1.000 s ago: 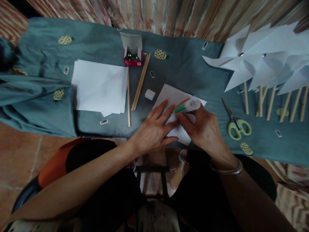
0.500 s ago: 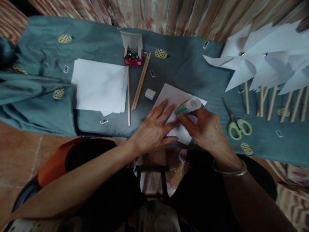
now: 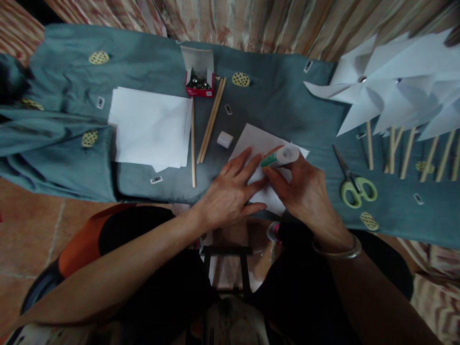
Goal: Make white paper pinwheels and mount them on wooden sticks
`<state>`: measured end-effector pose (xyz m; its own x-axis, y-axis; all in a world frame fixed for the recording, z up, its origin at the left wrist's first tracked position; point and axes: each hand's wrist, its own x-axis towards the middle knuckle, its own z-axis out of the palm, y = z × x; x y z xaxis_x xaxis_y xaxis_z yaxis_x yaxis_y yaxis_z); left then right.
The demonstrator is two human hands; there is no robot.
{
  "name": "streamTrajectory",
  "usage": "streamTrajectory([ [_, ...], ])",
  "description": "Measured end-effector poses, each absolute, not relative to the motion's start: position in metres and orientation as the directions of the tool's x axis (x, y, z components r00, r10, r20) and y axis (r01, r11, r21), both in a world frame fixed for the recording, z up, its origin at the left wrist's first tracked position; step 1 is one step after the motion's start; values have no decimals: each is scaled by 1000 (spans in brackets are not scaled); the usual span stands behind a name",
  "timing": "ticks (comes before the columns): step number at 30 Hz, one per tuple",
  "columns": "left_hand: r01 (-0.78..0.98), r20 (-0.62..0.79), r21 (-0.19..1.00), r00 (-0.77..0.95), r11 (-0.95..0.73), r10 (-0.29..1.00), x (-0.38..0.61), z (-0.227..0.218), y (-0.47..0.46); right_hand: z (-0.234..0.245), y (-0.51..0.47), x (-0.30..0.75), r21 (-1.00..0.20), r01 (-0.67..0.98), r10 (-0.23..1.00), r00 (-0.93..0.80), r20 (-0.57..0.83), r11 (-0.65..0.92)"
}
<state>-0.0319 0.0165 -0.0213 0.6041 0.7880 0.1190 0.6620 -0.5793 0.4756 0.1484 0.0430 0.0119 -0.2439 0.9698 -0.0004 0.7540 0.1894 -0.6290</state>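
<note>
A white sheet of paper (image 3: 257, 136) lies at an angle near the table's front edge. My left hand (image 3: 232, 189) rests flat on it, fingers spread. In my right hand (image 3: 304, 187) is a glue stick (image 3: 278, 157) with a green label, tilted with its lower end toward the paper. Its tip is hidden behind my fingers, so contact with the paper cannot be made out. The white glue cap (image 3: 224, 139) stands on the cloth just left of the sheet.
Left of my hands are wooden sticks (image 3: 212, 122) and a paper stack (image 3: 151, 127). Behind them stands an open red box (image 3: 200, 86) of shiny metal pieces. Green-handled scissors (image 3: 354, 184) lie to the right, below several paper pinwheels (image 3: 388, 91) on sticks. A teal cloth (image 3: 280, 100) covers the table.
My right hand, with the glue stick, has shifted very slightly over the paper. My left hand stays in place on the sheet, and the whole view has drifted a little.
</note>
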Motion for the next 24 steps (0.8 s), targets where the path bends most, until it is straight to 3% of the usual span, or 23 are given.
streamTrajectory([
  [13, 663, 112, 479, 604, -575, 789, -32, -21, 16, 12, 45, 155, -679, 705, 964, -266, 18, 208],
  [21, 665, 111, 479, 603, -574, 790, -32, -20, 17, 2, 43, 154, -876, 479, 981, -189, -38, 59],
  [24, 663, 111, 483, 601, -571, 792, -32, -21, 17, 2, 48, 159, -963, 260, 987, -123, -100, -66],
])
